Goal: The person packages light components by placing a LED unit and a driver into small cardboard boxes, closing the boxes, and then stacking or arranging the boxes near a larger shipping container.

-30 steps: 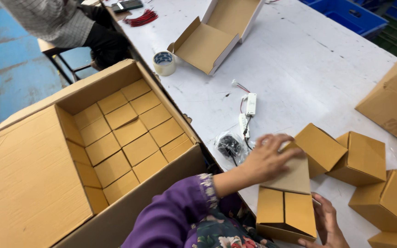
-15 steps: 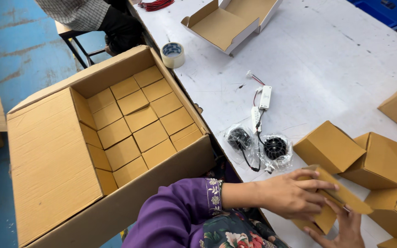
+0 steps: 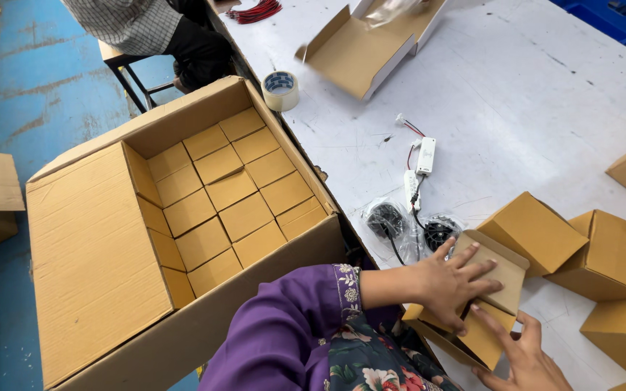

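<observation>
The fingers (image 3: 481, 274) of the left hand (image 3: 449, 284) are spread flat and press down on the lid flap of a small brown carton (image 3: 488, 300) at the near edge of the desk (image 3: 516, 116). The right hand (image 3: 523, 355) lies under and beside the same carton, fingers reaching up against its front flap; both hands grip this one carton, which is half closed and tilted. The left arm wears a purple sleeve (image 3: 291, 326) with an embroidered cuff.

Just beyond the carton lie two round black parts in clear plastic bags (image 3: 409, 224), touching each other, with black leads running to two small white modules (image 3: 420, 165) and red wires.

To the right stand two closed small cartons (image 3: 574, 239) side by side, one tilted; two more show in part at the right edge, one at the far right, one at the lower right corner.

On the far side of the desk are one open flat carton (image 3: 360, 54), one roll of tape (image 3: 281, 90) near the desk edge, and a bundle of red wires (image 3: 255, 11).

On the blue floor, left of the desk, stands one large open shipping box (image 3: 96, 253). Its visible layer holds about fifteen small brown cartons in rows; the near corner is hidden.

A second person (image 3: 153, 29) in a checked shirt sits at the far end.
</observation>
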